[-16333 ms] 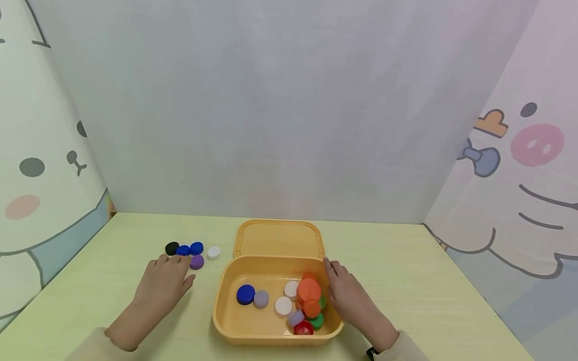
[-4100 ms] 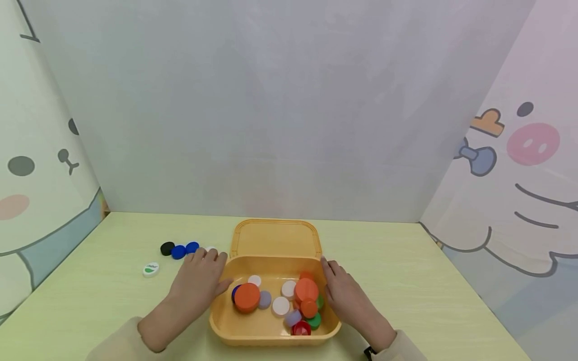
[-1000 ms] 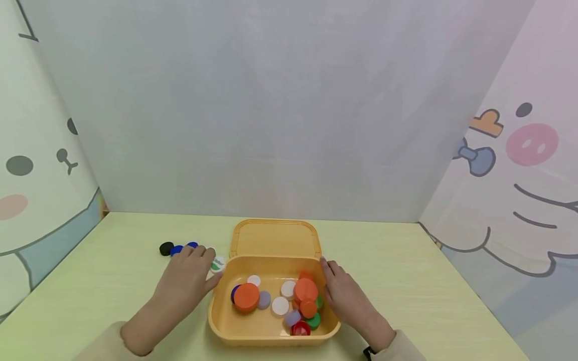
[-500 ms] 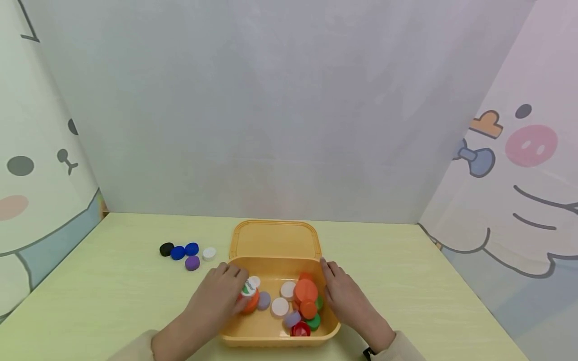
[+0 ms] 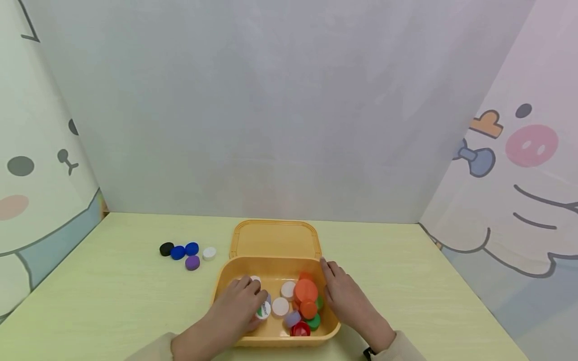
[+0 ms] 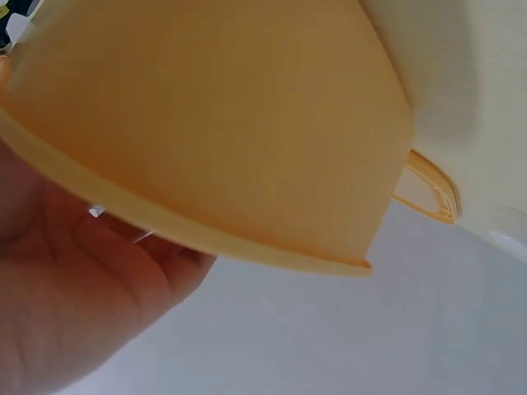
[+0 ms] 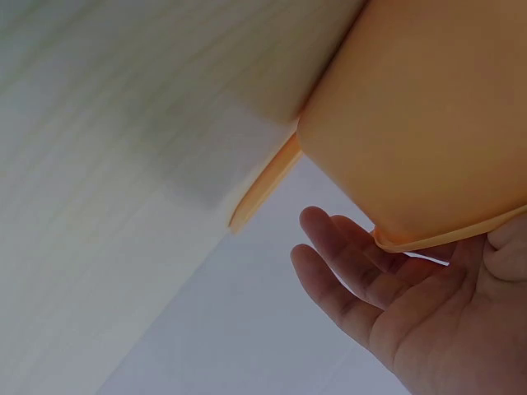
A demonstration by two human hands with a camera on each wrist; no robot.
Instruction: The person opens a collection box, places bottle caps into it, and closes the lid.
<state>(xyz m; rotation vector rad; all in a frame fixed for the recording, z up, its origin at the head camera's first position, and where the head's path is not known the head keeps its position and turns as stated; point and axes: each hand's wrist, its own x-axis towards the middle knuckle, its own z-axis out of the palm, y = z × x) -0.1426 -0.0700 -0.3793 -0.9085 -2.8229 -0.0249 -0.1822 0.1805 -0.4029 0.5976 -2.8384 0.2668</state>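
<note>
My left hand (image 5: 239,306) is inside the yellow plastic box (image 5: 275,342), pinching a white bottle cap (image 5: 264,311) with green print. It covers the box's left part, hiding the large orange cap and dark blue cap there. In the left wrist view the box wall (image 6: 222,140) hides most of the fingers. On the right rim rests my right hand (image 5: 346,296), its fingers loosely extended past the rim's corner in the right wrist view. Plain white caps (image 5: 280,307), a lilac cap (image 5: 292,318), orange caps (image 5: 306,291), green caps (image 5: 313,321) and a red cap (image 5: 300,329) lie in the box.
Behind the box its yellow lid (image 5: 275,238) lies flat on the pale table (image 5: 384,281). To the left sit a black cap (image 5: 166,249), two blue caps (image 5: 178,252), a purple cap (image 5: 192,262) and a white cap (image 5: 209,253). A grey curtain (image 5: 271,110) stands at the back.
The left hand has carried the printed white cap from beside the box into it, then toward its front. Earlier, an orange cap and a white cap appeared in its left part. The right hand stays put.
</note>
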